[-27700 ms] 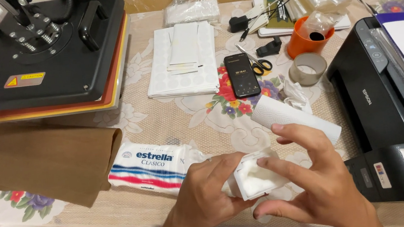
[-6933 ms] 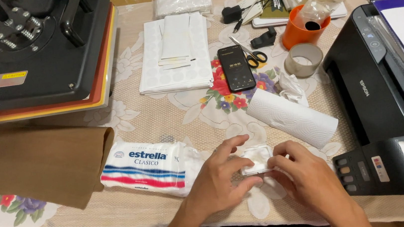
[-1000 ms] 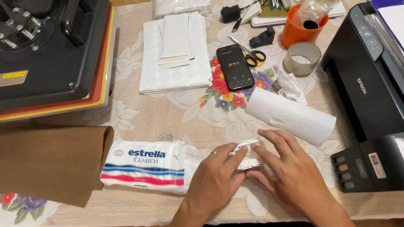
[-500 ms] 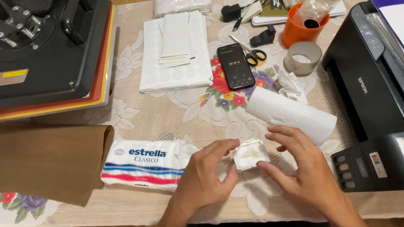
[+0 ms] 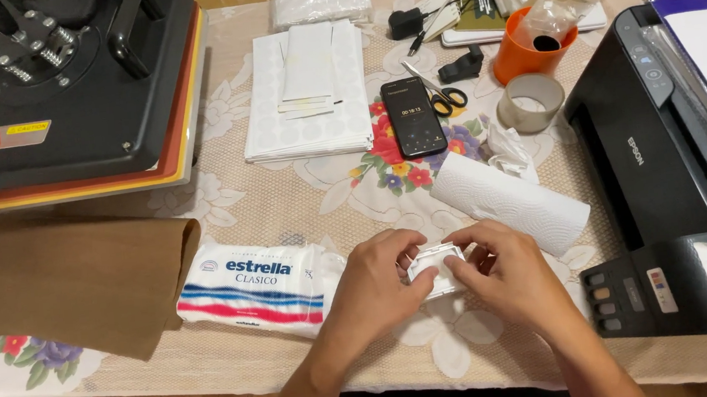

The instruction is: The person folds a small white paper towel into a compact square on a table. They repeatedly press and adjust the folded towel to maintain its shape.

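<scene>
A small white square piece (image 5: 436, 266), possibly a pad or a plastic part, sits between both my hands just above the table's front edge. My left hand (image 5: 375, 282) grips its left side with thumb and fingers. From the other side my right hand (image 5: 508, 268) pinches its right edge. The hands cover most of the piece, so its exact shape is hard to tell. A white, red and blue striped soft pack (image 5: 258, 277) lies just left of my left hand. A roll of white paper towel (image 5: 507, 200) lies just beyond my right hand.
A black heat press (image 5: 52, 81) fills the far left, a brown sheet (image 5: 56, 282) in front of it. A black printer (image 5: 676, 182) lines the right edge. Stacked white sheets (image 5: 307, 89), a phone (image 5: 413, 116), scissors (image 5: 434, 94), a tape roll (image 5: 530, 103) and an orange cup (image 5: 522, 54) lie beyond.
Over the last second my hands kept working the white piece, lifting and turning it slightly, then closing in on it again from both sides. Nothing else moved.
</scene>
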